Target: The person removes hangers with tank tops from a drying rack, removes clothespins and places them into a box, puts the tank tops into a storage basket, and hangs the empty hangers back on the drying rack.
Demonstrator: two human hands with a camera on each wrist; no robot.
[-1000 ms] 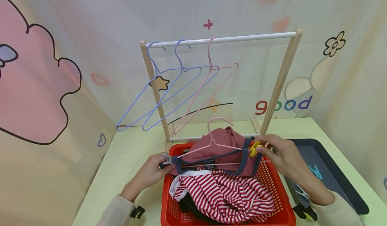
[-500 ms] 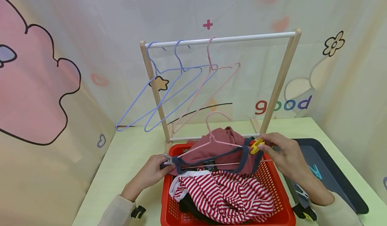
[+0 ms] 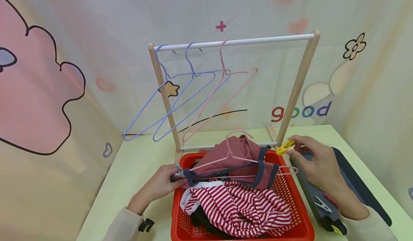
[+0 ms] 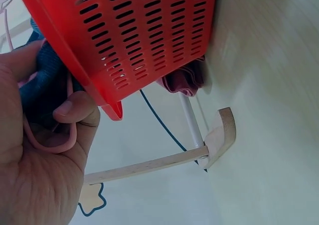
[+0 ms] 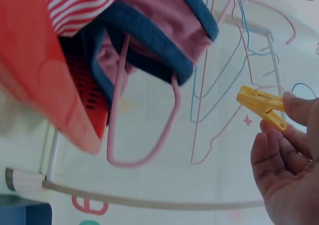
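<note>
My right hand (image 3: 317, 158) pinches a yellow clothespin (image 3: 285, 147) between thumb and fingers, apart from the garment, right of the basket. A dusky-pink garment with navy trim (image 3: 269, 173) lies over the red basket (image 3: 295, 212), threaded on a pink hanger (image 3: 229, 155). The hanger's right end sticks out past the trim, seen also in the right wrist view. At the garment's left end, my left hand (image 3: 161, 183) grips the trim and the hanger's pink end (image 4: 55, 148). A grey clothespin (image 3: 179, 170) sits there beside the fingers.
Behind the basket stands a rack with a white rail (image 3: 258, 40); two blue hangers (image 3: 171, 108) and a pink hanger (image 3: 206, 106) hang from it. A red-striped garment (image 3: 238, 208) fills the basket's front. A dark tray (image 3: 355, 183) with clothespins (image 3: 322, 204) lies right.
My right hand has drawn the yellow clothespin away from the garment, to the right and slightly up. The hanger's right end now shows. My left hand keeps its place.
</note>
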